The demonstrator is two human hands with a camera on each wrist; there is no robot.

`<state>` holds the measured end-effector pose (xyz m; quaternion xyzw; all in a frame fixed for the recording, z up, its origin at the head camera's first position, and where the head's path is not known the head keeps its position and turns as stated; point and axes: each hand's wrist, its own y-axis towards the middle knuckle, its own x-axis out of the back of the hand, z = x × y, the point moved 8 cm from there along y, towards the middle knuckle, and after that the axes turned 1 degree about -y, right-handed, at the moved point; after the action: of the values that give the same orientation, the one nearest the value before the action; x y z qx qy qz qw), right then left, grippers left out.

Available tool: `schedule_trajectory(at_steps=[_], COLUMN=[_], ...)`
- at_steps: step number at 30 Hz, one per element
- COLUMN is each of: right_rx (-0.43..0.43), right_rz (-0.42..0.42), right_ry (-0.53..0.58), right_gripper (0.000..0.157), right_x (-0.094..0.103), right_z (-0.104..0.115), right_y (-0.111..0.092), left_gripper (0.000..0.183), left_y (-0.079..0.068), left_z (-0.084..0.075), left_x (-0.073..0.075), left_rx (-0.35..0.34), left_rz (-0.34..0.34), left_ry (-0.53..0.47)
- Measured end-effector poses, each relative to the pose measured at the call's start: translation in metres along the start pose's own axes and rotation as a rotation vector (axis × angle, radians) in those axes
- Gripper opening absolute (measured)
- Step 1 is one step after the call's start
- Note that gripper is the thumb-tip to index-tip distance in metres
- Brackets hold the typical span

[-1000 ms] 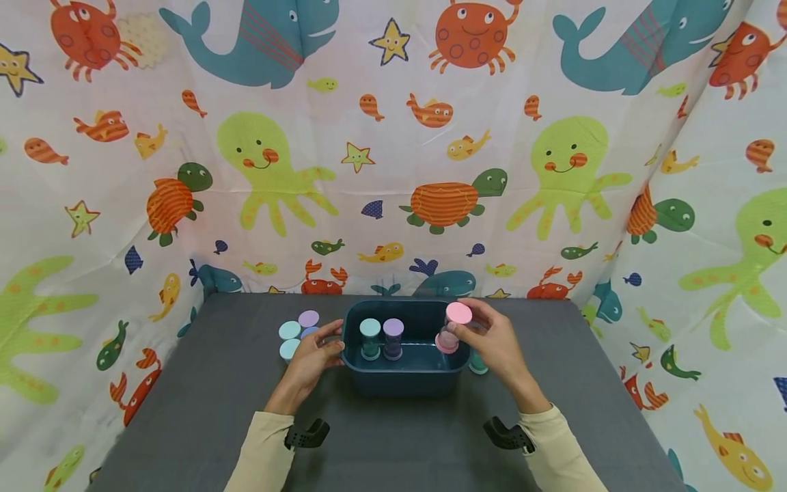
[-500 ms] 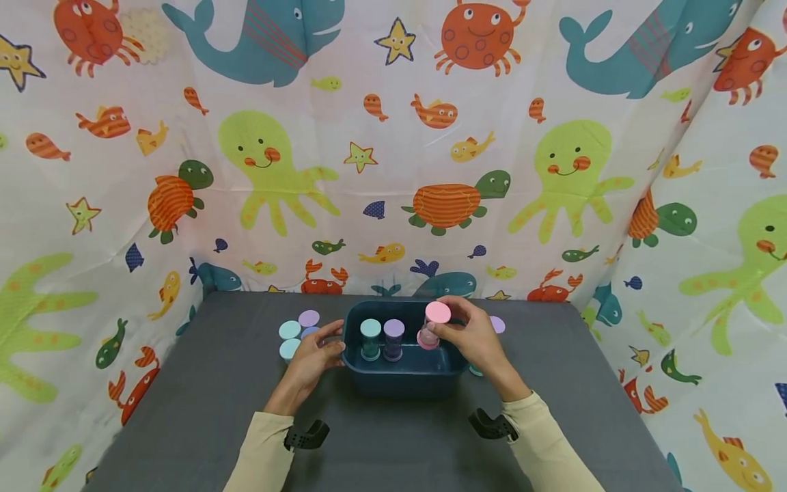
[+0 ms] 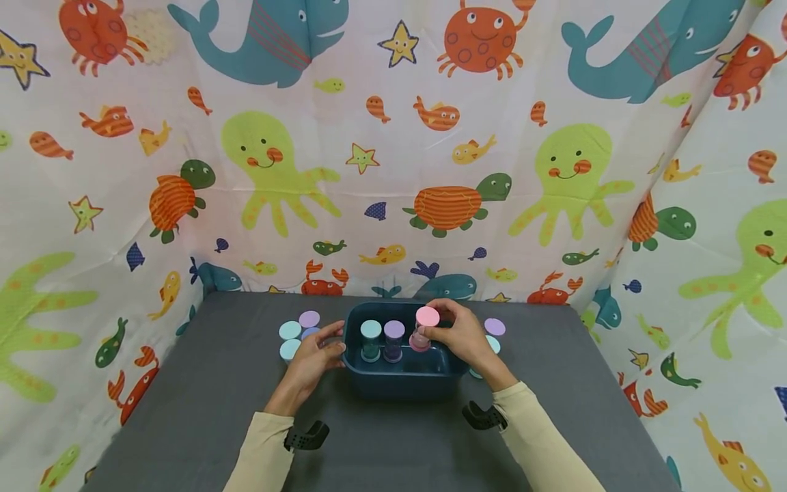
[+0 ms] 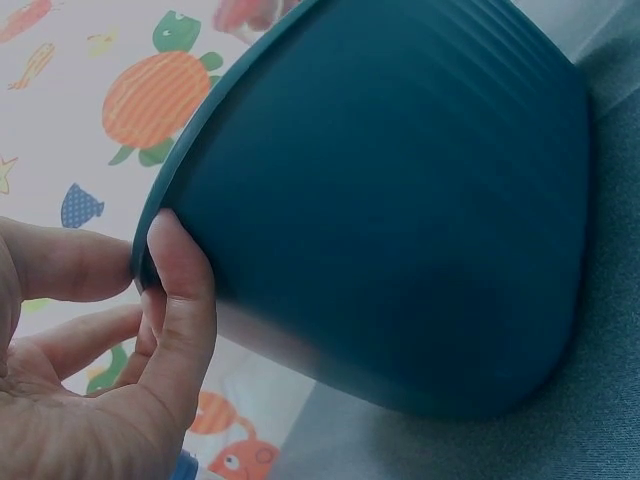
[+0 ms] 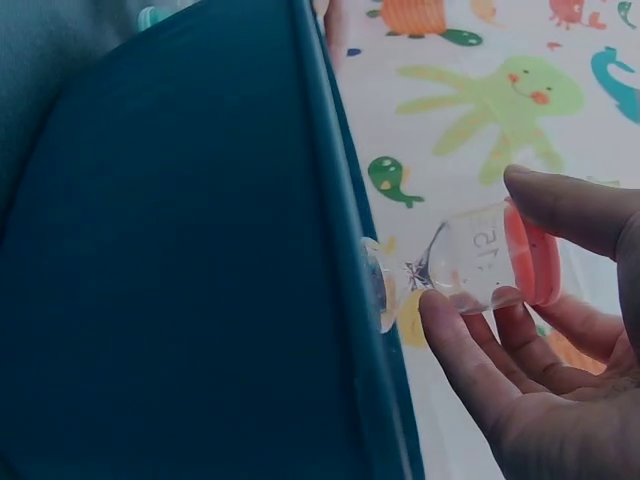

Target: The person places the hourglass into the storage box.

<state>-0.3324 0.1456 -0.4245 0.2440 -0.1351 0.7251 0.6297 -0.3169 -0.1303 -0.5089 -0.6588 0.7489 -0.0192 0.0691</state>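
A dark blue plastic bin stands on the grey table in the head view. My left hand pinches its left rim, thumb and fingers on either side of the edge in the left wrist view. With thumb and fingertips, my right hand holds a pink-capped sand timer upright over the bin's right half. Its clear glass narrows at the waist, and a "15" shows on it. Inside the bin, a mint-capped timer and a lilac-capped timer stand upright, left of the pink one.
Several capped timers, including a mint one and a lilac one, stand left of the bin, partly behind my left hand. Right of it are another lilac cap and mint caps. A sea-animal curtain hangs behind the grey table.
My right hand has moved left over the bin with the pink sand timer, closer to the lilac one, uncovering caps on the right. My left hand has stayed on the rim.
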Motion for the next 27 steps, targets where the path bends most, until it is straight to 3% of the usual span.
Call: schedule_trajectory(at_steps=[13, 27], right_rx=[-0.074, -0.066], right_rz=[0.027, 0.064], right_ry=[-0.068, -0.184], right_gripper=[0.045, 0.041], right_x=[-0.010, -0.026], right_z=[-0.019, -0.029], right_y=[0.017, 0.031], left_gripper=[0.050, 0.050], left_y=[0.001, 0.000], left_z=[0.000, 0.000], left_x=[0.000, 0.000], left_rx=[0.000, -0.002], left_rz=[0.002, 0.012], left_ry=[0.004, -0.002])
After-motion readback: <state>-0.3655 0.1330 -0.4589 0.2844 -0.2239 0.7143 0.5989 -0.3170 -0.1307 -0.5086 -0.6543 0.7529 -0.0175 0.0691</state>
